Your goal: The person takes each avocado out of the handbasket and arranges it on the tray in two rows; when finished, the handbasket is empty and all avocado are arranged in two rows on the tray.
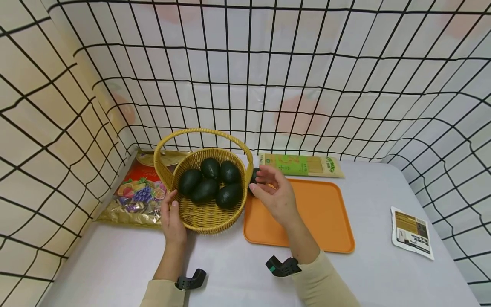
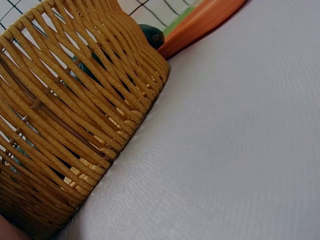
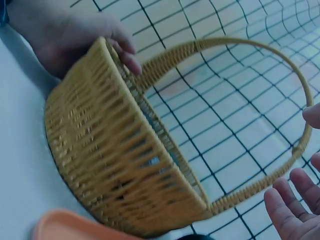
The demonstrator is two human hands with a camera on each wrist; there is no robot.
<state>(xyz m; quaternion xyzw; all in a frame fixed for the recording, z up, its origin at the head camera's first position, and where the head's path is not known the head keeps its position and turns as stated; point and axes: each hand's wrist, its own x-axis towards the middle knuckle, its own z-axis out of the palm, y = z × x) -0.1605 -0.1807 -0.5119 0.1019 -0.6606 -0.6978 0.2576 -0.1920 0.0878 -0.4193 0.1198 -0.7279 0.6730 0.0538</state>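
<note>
A yellow wicker basket [image 1: 209, 221] with a tall handle holds several dark green avocados [image 1: 204, 190]. At its left side, my left hand [image 1: 174, 224] grips the rim, fingers hooked over the edge as the right wrist view shows. My right hand [image 1: 278, 196] hovers beside the basket's right side, fingers loosely bent and apart, with nothing between them. Partly hidden behind that hand, another avocado [image 1: 255, 174] lies outside the basket by the tray's left edge. It shows in the left wrist view as a dark green avocado [image 2: 152, 36] past the basket.
An orange tray [image 1: 322, 213] lies right of the basket. Behind the tray is a green and tan flat packet [image 1: 303, 165]. A red and gold candy bag [image 1: 142, 192] lies left of the basket, and a small white-edged pouch [image 1: 412, 232] far right. Black wire mesh [image 1: 249, 85] encloses the table.
</note>
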